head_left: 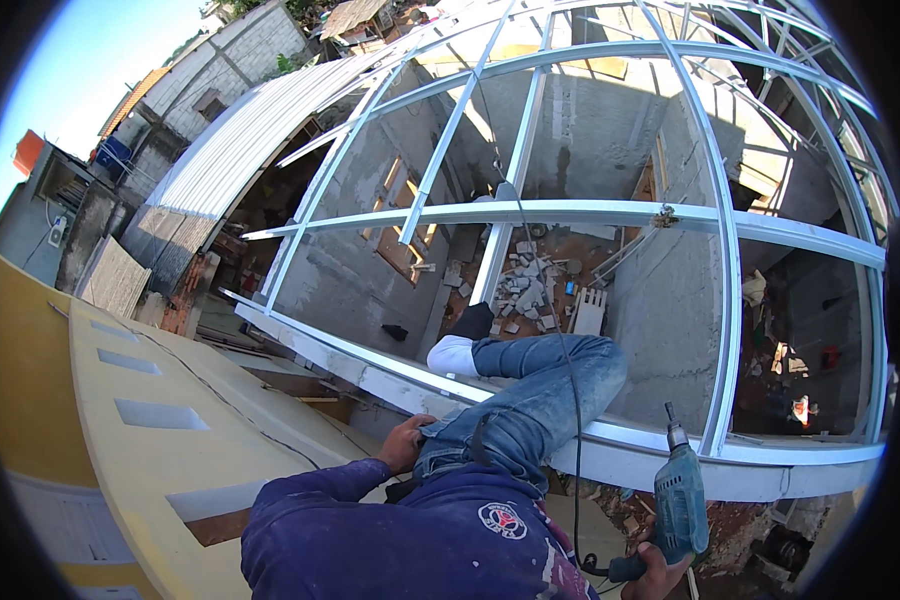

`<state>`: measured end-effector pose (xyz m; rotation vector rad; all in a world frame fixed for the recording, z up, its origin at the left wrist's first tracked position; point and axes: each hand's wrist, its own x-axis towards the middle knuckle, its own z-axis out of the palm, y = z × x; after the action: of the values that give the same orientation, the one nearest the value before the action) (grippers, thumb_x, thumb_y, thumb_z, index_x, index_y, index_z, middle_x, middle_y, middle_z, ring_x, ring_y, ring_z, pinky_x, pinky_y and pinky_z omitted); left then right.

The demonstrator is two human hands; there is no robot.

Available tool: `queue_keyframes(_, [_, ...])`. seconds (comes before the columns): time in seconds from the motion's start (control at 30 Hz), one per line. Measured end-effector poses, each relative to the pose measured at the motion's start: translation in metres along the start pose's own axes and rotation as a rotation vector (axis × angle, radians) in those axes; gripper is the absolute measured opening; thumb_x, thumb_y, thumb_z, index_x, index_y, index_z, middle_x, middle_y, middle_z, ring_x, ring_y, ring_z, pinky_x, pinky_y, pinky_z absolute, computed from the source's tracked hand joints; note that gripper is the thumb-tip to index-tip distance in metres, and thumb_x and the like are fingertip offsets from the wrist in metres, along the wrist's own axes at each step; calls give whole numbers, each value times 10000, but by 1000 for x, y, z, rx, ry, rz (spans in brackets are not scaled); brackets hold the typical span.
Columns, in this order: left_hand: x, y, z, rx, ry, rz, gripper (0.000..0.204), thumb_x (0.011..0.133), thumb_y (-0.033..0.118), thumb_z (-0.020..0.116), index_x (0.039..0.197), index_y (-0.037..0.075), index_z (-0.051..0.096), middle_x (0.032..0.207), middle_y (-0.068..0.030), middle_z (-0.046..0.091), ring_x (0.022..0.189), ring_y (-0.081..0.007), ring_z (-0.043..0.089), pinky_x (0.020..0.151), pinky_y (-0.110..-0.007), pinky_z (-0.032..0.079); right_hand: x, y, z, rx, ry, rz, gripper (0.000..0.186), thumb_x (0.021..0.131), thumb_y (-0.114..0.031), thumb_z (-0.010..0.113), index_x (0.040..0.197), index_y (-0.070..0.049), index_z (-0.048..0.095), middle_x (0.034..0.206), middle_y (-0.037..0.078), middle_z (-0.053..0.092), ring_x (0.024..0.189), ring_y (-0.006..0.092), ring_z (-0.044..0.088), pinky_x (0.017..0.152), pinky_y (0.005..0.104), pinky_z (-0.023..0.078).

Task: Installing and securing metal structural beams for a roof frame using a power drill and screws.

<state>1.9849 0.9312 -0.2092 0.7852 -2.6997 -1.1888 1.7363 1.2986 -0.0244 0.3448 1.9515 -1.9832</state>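
In my right hand (660, 577) is a teal power drill (680, 500), gripped by its handle at the lower right. Its chuck and short bit (674, 425) point upward, close to the wall-top beam. A black cord (576, 430) runs up from the tool's handle across my leg toward the roof frame. My left hand (404, 445) lies against the hip of my blue jeans (555, 385), by the pocket. Its fingertips are partly hidden there, so its grip does not show. I sit on the wall top, one foot in a white-and-black sock (457, 352) on the frame.
Silver metal roof beams (590, 212) cross over an open drop between grey walls (660, 310). Rubble (526, 285) lies far below. A yellow ledge with rectangular openings (160, 414) is at left, and a corrugated roof (240, 130) lies beyond it.
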Motion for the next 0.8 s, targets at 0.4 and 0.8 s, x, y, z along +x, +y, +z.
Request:
queue_keyframes(0.4, [9,-59,19,88,-442,102,362,962,189,547,1275,7,545,1359,-266,485,1186,-417,563,1017,-453,467,3,0,4,-48,-125,-34,596,657,-11,751,1220,55,569,1000,156,658,792,217,635,655,322,534])
queue_keyframes(0.8, [45,-9,-52,103,-937,106,299,919,101,586,1195,-12,593,1214,-219,595,1149,-365,566,1016,-436,437,7,-3,8,-88,-175,-53,566,673,-3,758,1207,44,579,999,142,654,810,221,634,679,329,530])
